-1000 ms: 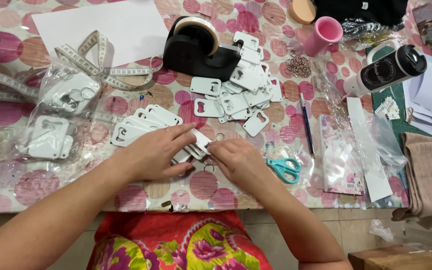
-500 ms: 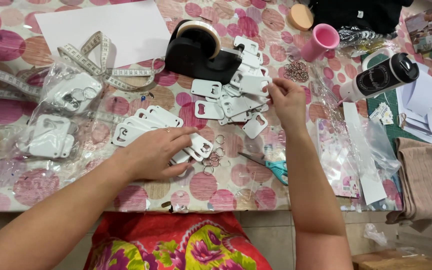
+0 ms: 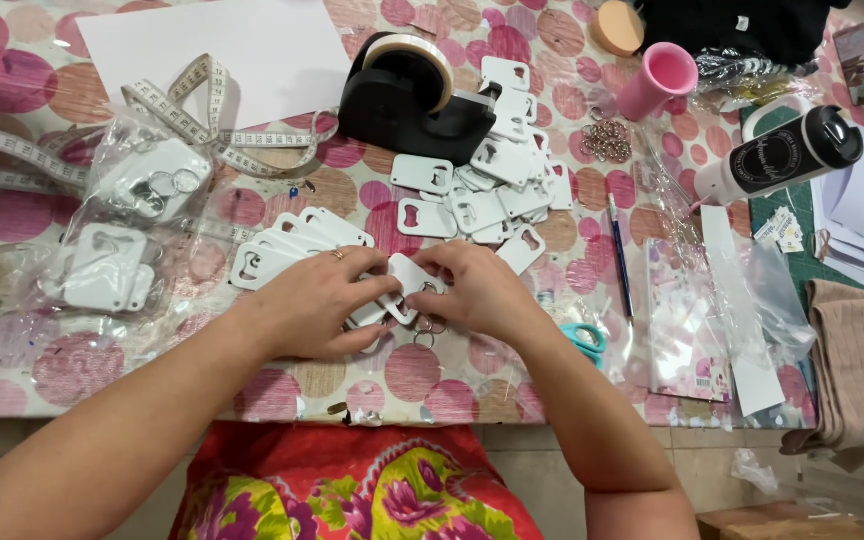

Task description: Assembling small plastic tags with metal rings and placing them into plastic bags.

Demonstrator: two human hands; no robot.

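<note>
Together, the left hand and right hand close their grip on a white tag near the front edge of the surface. More tags lie heaped toward the black tape dispenser.

I see tape dispenser behind card pile; tape measure left, bottle right, scissors just right of my hands.

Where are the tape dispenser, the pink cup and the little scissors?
tape dispenser (image 3: pixel 402 105), head view, black body.
pink cup (image 3: pixel 658 82), head view, side wall.
scissors (image 3: pixel 586 338), head view, teal handle.
</note>
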